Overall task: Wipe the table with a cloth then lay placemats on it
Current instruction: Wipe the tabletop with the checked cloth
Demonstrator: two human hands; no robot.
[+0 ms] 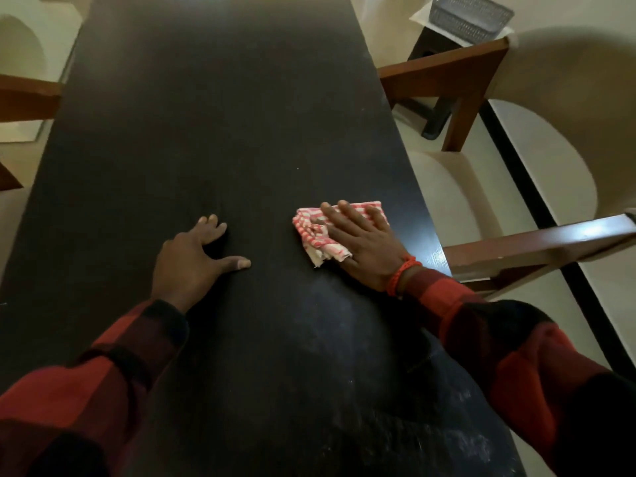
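Wiping stage, by the look of it, with the second half of the task not begun: 0 placemats anywhere in view. Pale dusty smears across the near right part of the table [213, 115], so plenty of wiping probably left there; farther surface darker and cleaner-looking, bar 1 or 2 tiny specks.

Right hand [361, 242] flat, palm down, fingers spread over the cloth [318, 235], pressing rather than clutching. Cloth bunched and folded on the right side of the tabletop, close to the right edge, frayed pale corner poking out toward the near side. Left hand [196, 256] empty, fingers splayed, braced on bare wood well to the left of the cloth.

Table long, rectangular, matte near-black, faint wood grain visible at the right edge. Cloth thin, soft, woven, red-and-white check, crumpled. Red beaded or corded band [401, 275] at the right wrist; red-and-black flannel sleeves [113, 373] on both arms. Brown wooden chair frames [457, 77] with smooth edges on the right. Grey mesh plastic basket [471, 17] on a pale sheet, top right. Floor glossy, cream, hard, crossed by a black stripe.
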